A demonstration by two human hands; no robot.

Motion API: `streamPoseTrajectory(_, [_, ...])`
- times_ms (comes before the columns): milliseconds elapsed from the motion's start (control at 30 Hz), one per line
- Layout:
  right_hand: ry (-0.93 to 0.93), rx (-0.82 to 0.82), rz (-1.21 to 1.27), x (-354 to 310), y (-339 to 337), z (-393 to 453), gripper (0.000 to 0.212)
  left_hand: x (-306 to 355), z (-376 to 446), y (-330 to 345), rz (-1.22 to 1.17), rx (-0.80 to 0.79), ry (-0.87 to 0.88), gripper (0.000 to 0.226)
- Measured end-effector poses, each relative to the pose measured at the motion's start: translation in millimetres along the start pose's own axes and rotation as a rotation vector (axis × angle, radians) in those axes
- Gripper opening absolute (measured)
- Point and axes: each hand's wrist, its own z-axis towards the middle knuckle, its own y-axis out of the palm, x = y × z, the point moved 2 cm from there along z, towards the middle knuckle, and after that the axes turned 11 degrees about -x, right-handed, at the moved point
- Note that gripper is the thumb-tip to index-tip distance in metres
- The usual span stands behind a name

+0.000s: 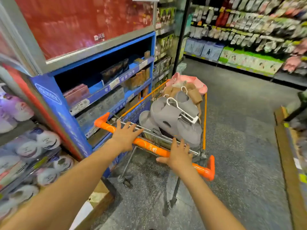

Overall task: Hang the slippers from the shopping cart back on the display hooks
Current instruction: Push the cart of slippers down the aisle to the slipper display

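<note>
While a blue shelf unit crowds close on the left of the cart, with boxed goods on its tiers and plush slippers on racks nearer still on that side, open grey floor runs along the right and far ahead. Far right, a wall of hanging packets lines the aisle, and a low wooden edge borders the floor on the near right. The cart's left rim sits just beside the blue unit (whether it touches cannot be told). Both hands lie flat on the orange handle: the left hand has its fingers spread, reaching over the bar toward the basket; the right hand is likewise splayed, pressing on the bar, neither curled around it. Grey slippers on a white hanger are heaped in the basket just beyond the fingertips, with tan and pink pairs piled farther back.
</note>
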Motion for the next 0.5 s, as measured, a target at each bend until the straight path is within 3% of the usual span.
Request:
streamPoseTrajectory(133, [0.058, 0.159, -0.224, 33.2, 9.9, -5.4, 0.035, -13.8, 0.2, 7.3, 0.043, -0.049, 0.022, 0.082])
streamPoseTrajectory(167, [0.064, 0.200, -0.218, 38.7, 12.0, -5.5, 0.027, -17.0, 3.6, 9.7, 0.026, -0.063, 0.043, 0.077])
streamPoseTrajectory(500, [0.156, 0.183, -0.167, 38.4, 28.4, -23.4, 0.033, -23.1, 16.0, 36.1, 0.011, 0.054, 0.124, 0.029])
